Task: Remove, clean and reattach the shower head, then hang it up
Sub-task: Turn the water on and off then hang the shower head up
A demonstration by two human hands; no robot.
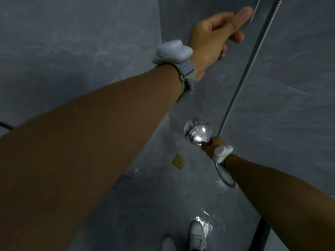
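Note:
The chrome shower head [197, 132] hangs low over the shower floor, its shiny back facing me. My right hand [211, 146] grips its handle just below the head. The metal hose [248, 69] runs from the handle steeply up along the right wall and out of the top of the frame. A loop of the hose [224, 176] shows under my right wrist. My left hand [215, 35] is raised high against the wall, left of the hose and apart from it. Its thumb is stretched out and its fingers are loosely curled, with nothing visible in them.
Grey marbled walls meet in a corner [163, 87] behind my left arm. A brass floor drain [178, 161] lies in the wet grey floor. My white shoes [197, 236] stand near the bottom edge. A dark door frame [261, 232] rises at the lower right.

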